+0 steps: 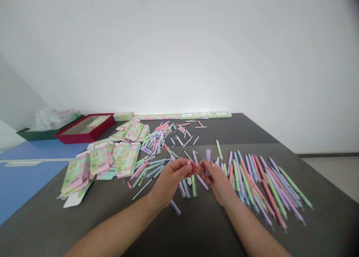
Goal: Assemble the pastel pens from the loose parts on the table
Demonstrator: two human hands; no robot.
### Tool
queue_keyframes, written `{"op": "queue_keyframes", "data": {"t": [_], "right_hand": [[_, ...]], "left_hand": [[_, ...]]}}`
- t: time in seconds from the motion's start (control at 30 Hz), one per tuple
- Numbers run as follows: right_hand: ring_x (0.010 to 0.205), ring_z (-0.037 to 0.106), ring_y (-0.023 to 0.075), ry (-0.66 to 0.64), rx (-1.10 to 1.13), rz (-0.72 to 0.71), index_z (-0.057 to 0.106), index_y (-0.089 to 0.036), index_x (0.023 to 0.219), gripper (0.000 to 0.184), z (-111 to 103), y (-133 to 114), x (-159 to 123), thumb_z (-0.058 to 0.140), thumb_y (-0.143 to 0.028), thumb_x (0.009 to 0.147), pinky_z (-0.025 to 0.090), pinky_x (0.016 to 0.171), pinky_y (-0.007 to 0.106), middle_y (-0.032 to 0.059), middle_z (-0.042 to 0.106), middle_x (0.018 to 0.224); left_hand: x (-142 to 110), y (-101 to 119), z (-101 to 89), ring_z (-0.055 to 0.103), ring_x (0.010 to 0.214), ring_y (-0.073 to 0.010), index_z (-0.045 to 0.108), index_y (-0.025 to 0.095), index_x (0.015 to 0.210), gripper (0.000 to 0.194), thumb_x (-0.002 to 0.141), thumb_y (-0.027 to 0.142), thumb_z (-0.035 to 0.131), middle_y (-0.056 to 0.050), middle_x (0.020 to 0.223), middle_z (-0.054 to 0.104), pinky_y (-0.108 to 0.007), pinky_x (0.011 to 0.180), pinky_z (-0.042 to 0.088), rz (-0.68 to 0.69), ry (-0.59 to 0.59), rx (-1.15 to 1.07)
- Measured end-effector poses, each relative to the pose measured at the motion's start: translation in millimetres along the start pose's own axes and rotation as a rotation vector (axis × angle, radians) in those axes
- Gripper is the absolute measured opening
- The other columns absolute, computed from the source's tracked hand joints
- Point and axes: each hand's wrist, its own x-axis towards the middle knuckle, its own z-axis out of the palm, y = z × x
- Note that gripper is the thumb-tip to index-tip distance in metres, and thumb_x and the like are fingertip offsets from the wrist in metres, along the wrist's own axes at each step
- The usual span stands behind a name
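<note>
Both hands meet above the middle of the dark table. My left hand point(175, 174) is closed, thumb against fingers, on a small purple pen part point(189, 162); most of it is hidden by the fingertips. Upright in my right hand point(217, 178) stands a purple pen barrel point(208, 155), its upper end showing above the pinching fingers. Below the hands lie blue and purple pen parts point(183, 188), some thin refills point(189, 181) and a green pen part point(194, 186). A loose purple pen part point(175, 207) rests nearer to me, under my left wrist.
Rows of pastel pens point(266, 186) lie at the right. Mixed pen parts and white refills point(157, 139) are heaped left of centre. Printed cardboard packs point(129, 156) are piled at the left, near a red box lid point(75, 138). More packs point(196, 115) line the wall.
</note>
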Motion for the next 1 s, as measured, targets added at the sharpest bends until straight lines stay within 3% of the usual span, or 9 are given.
{"op": "queue_keyframes", "data": {"t": [0.17, 0.27, 0.4, 0.57, 1.0], "right_hand": [[0.048, 0.028, 0.0108, 0.045, -0.022, -0.02, 0.054, -0.02, 0.073, 0.033, -3, 6, 2, 0.046, -0.05, 0.082, 0.022, 0.046, 0.025, -0.0035, 0.039, 0.057], [0.054, 0.036, 0.0122, 0.053, -0.114, -0.061, 0.056, -0.019, 0.079, 0.033, -7, 10, 3, 0.047, -0.051, 0.082, 0.027, 0.049, 0.024, -0.0023, 0.042, 0.061], [0.058, 0.039, 0.0124, -0.023, -0.329, -0.142, 0.057, -0.018, 0.08, 0.032, -8, 9, -1, 0.045, -0.048, 0.085, 0.03, 0.054, 0.024, -0.0033, 0.042, 0.061], [0.058, 0.038, 0.0123, -0.096, -0.563, -0.22, 0.057, -0.017, 0.08, 0.032, -4, 2, -3, 0.041, -0.044, 0.088, 0.028, 0.055, 0.024, -0.0037, 0.041, 0.061], [0.057, 0.038, 0.012, -0.087, -0.706, -0.26, 0.057, -0.017, 0.079, 0.027, -5, 2, -3, 0.041, -0.037, 0.089, 0.026, 0.054, 0.024, -0.0037, 0.043, 0.059]], "left_hand": [[-4, 19, 14.6, 0.061, 0.083, -0.0128, 0.07, 0.016, 0.083, 0.017, 0.073, 0.029, 0.068, -0.004, 0.086, 0.069, -0.024, 0.08, 0.045, -0.035, -0.027, -0.21], [0, 24, 19.0, 0.058, 0.079, -0.0103, 0.071, 0.017, 0.084, 0.019, 0.069, 0.029, 0.071, -0.003, 0.085, 0.067, -0.021, 0.073, 0.044, 0.029, 0.04, -0.219], [12, 24, 19.1, 0.051, 0.065, -0.0063, 0.071, 0.016, 0.081, 0.02, 0.065, 0.03, 0.073, 0.0, 0.075, 0.064, -0.019, 0.064, 0.042, 0.134, 0.154, -0.133], [23, 21, 18.3, 0.052, 0.065, -0.0073, 0.07, 0.015, 0.081, 0.02, 0.066, 0.029, 0.072, -0.001, 0.076, 0.064, -0.021, 0.066, 0.043, 0.164, 0.212, -0.059], [23, 7, 11.7, 0.058, 0.08, -0.015, 0.07, 0.017, 0.084, 0.021, 0.069, 0.031, 0.068, -0.004, 0.086, 0.068, -0.026, 0.075, 0.044, 0.194, 0.179, 0.203]]}}
